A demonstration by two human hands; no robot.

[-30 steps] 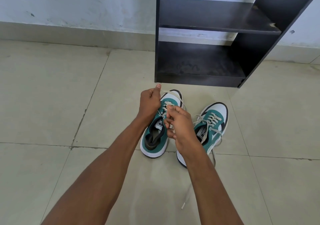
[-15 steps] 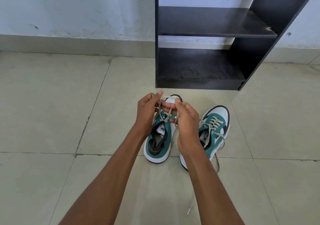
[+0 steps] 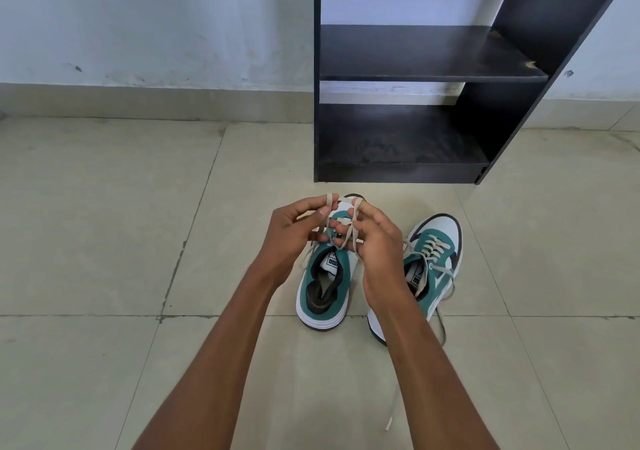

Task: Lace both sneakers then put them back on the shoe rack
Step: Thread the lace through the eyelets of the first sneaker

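Floor (image 3: 104, 241) of large pale beige tiles, laid square, with dark grout lines; the grout is chipped and stained at several joints on the left. Rear wall (image 3: 156, 16) painted pale blue-white, scuffed and marked near its base. A band of beige skirting tiles (image 3: 156, 103) runs along the foot of the wall. A black open-backed shelving unit (image 3: 398, 144) stands on the floor against the wall, right of centre, with two shelves in view; the upper shelf (image 3: 415, 54) shows a chipped front corner at right, and the lower shelf surface is dusty. Lighting is even and diffuse, casting only soft shadows on the tiles.
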